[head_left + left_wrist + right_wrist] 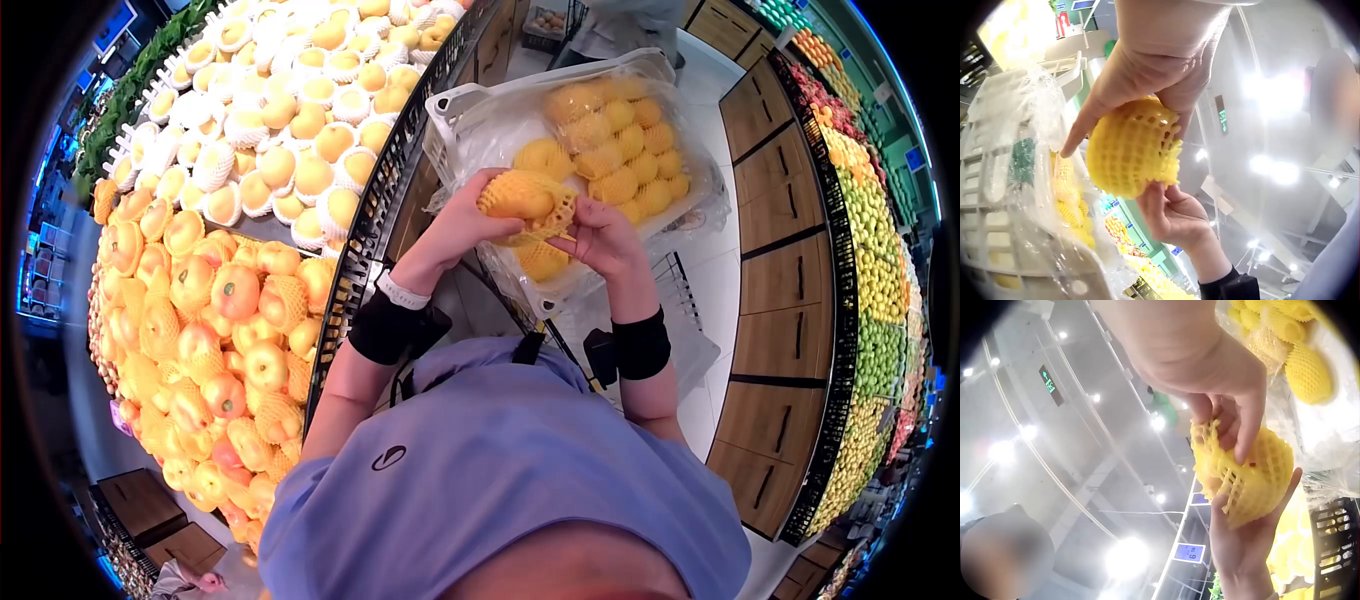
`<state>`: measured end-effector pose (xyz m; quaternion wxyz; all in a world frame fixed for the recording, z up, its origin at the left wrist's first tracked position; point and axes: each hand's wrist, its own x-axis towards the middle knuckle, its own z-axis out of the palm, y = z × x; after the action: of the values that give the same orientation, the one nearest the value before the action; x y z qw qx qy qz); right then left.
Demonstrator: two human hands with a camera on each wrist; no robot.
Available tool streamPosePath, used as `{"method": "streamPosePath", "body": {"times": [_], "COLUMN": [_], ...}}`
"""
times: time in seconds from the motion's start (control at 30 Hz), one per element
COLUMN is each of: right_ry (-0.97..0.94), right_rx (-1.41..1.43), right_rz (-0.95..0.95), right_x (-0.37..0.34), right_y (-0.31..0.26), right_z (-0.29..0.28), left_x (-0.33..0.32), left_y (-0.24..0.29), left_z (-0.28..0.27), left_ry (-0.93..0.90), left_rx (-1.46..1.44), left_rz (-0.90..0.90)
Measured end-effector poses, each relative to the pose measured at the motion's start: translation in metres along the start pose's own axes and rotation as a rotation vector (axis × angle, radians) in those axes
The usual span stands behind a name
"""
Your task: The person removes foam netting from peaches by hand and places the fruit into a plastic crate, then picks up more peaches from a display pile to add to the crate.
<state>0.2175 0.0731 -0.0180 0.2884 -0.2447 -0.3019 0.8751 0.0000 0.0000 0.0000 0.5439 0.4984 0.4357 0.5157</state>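
A yellow-orange fruit point(510, 195) sits in a yellow foam net point(1125, 150), held up over the near side of a white plastic crate point(470, 100). My left hand point(470, 215) grips the fruit through its net, thumb on the near side. At the net's loose right end, my right hand point(608, 240) pinches the mesh between thumb and fingers. The right wrist view shows the mesh edge bunched at those fingertips, with the fruit largely covered. More netted yellow fruits point(625, 140) lie in the crate, in clear plastic lining point(510, 120), several close below my hands.
To the left is a display of peach-like fruits in white foam nets point(290, 130) and orange-red fruits in yellow nets point(220, 330), edged by a black slatted rail point(375, 170). Wooden drawer cabinets point(780, 270) line the right side. Another person point(630, 35) stands beyond the crate.
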Motion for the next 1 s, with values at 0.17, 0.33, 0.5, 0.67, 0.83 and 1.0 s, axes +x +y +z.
{"method": "streamPosePath", "body": {"times": [0.17,0.33,0.5,0.67,0.83,1.0], "right_ry": [-0.066,0.234,0.162,0.014,-0.084,-0.144], "right_rx": [0.064,-0.336,-0.337,-0.61,-0.372,-0.038], "right_rz": [-0.086,-0.363,-0.334,-0.302,-0.117,-0.228], "right_x": [-0.008,0.008,0.005,-0.02,-0.013,0.011], "right_y": [-0.008,0.0,-0.008,-0.025,-0.014,-0.011], "right_z": [0.034,0.031,0.028,0.045,0.022,-0.025], "left_x": [0.008,0.005,0.006,0.002,-0.003,-0.013], "left_y": [-0.011,-0.004,0.012,0.013,0.022,0.011], "left_z": [-0.007,-0.004,-0.006,-0.009,-0.005,-0.006], "left_ry": [-0.19,-0.131,-0.163,-0.301,-0.359,-0.503], "left_rx": [-0.33,-0.47,-0.362,-0.114,-0.045,-0.428], "left_rz": [-0.045,-0.084,-0.092,-0.026,-0.133,-0.139]}}
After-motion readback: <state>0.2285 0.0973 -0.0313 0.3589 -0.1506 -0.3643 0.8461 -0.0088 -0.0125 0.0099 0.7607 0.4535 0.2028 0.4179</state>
